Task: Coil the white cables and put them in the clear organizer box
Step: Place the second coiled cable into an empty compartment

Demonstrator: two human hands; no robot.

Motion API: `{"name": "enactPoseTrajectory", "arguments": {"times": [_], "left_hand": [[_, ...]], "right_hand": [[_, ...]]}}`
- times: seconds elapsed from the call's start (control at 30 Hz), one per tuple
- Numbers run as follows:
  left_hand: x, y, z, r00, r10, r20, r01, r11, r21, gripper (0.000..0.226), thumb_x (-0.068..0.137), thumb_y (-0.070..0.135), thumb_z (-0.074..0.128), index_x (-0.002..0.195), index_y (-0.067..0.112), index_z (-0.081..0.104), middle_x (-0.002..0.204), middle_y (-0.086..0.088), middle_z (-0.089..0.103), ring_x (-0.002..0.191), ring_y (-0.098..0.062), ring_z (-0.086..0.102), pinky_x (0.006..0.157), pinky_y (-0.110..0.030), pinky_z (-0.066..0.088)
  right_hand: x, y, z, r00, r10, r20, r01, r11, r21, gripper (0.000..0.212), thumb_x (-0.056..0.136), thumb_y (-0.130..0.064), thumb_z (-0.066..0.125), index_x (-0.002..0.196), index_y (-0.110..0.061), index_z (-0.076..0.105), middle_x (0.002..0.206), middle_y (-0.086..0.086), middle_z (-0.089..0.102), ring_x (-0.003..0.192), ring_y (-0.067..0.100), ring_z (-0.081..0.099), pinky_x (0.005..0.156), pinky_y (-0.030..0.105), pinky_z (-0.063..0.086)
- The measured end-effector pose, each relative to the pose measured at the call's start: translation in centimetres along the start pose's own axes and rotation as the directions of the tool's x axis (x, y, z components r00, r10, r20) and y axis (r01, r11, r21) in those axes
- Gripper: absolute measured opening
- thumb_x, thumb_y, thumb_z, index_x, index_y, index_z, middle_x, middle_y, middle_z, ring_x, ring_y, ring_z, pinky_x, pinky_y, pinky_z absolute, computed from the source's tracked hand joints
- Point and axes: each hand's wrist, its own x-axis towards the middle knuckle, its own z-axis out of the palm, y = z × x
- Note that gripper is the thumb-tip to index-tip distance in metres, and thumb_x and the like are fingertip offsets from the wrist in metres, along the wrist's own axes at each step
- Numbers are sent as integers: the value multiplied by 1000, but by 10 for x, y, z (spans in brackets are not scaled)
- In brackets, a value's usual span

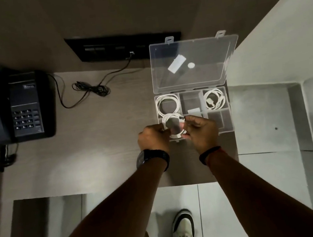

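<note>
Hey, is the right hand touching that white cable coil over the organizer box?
Touching. The head view shows the right hand pinching the right edge of the white cable coil with its fingers, while the left hand holds the opposite side.

Both bare arms reach forward, side by side. The left hand (152, 139) is curled with its knuckles up, and its fingers pinch the left side of a coiled white cable (175, 135). The right hand (203, 130) is curled too and pinches the right side of the same coil. The two hands are near each other and level. A black watch (150, 159) sits on the left wrist. A thin black band (210, 153) sits on the right wrist.
</note>
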Motion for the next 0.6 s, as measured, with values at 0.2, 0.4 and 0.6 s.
{"name": "enactPoseTrajectory", "arguments": {"times": [0.2, 0.4, 0.6], "left_hand": [[-1, -10, 4, 971, 238, -23, -228, 949, 218, 20, 82, 36, 63, 84, 18, 72, 81, -10, 71, 88, -34, 59, 60, -29, 36], [-9, -20, 3, 864, 496, -88, -416, 802, 428, 23, 80, 34, 67, 87, 12, 69, 85, -9, 72, 87, -35, 52, 60, -35, 38], [-5, -25, 4, 793, 607, -48, -486, 679, 551, 17, 67, 20, 80, 78, 11, 70, 74, -8, 69, 69, -33, 56, 55, -31, 34]], "right_hand": [[-5, 8, 10, 960, -276, -36, 233, 868, -438, 21, 78, -12, 73, 99, -7, 73, 94, 15, 75, 85, 27, 69, 77, 38, 56], [-12, 1, 17, 901, -432, 46, 293, 528, -797, 20, 87, -26, 64, 103, -16, 71, 89, 16, 72, 92, 35, 62, 72, 38, 51], [-10, -1, 24, 916, -362, 175, 303, 335, -892, 14, 91, -12, 54, 92, -11, 69, 85, 14, 69, 87, 33, 62, 64, 33, 46]]}}
